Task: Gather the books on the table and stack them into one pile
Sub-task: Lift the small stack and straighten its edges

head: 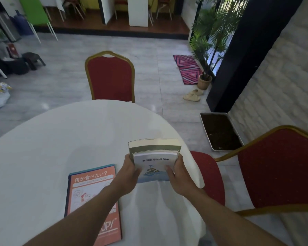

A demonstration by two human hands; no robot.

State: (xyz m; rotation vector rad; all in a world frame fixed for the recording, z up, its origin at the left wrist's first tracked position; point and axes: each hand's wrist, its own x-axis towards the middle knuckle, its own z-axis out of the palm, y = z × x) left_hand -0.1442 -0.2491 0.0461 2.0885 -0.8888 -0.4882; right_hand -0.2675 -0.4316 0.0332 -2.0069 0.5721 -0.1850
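A small pale-blue booklet (154,164) with Chinese characters lies on top of a thicker olive-green book (155,145), both held above the right part of the round white table (60,139). My left hand (130,172) grips the left edges of the two books and my right hand (178,174) grips the right edges. A large orange book (89,189) with Japanese writing lies flat on the table to the left, on top of a blue-edged book, partly under my left forearm.
A red chair with a gold frame (111,77) stands at the far side of the table. Another red chair (274,167) stands close on the right. A tray of soil (220,132), a potted plant (205,80) and sandals sit on the floor.
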